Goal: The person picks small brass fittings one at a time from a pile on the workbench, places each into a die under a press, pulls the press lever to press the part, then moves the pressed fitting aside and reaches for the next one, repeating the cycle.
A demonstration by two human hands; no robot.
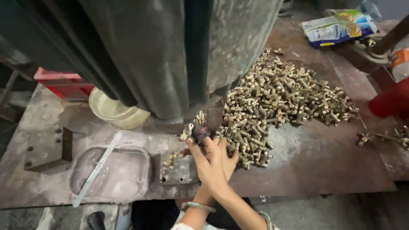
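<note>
My right hand (208, 165) reaches up and left from the lower middle. Its dark-covered fingertips pinch a small brass fitting (186, 131) just below the big dark press machine (170, 51). My left hand (230, 157) lies mostly hidden beneath the right one, and only some fingers show at the edge of a large pile of brass fittings (277, 98). I cannot tell whether it holds anything. A few loose fittings (170, 160) rest on a small metal plate left of my hands. Both wrists wear bangles.
A worn metal table (324, 157) carries everything. A pale bowl (111, 110) and a red crate (64, 83) sit at the left, with a drilled steel block (47, 149) and a flat metal strip (97, 169). A plastic packet (338, 27) and a red object (390, 101) lie at the right.
</note>
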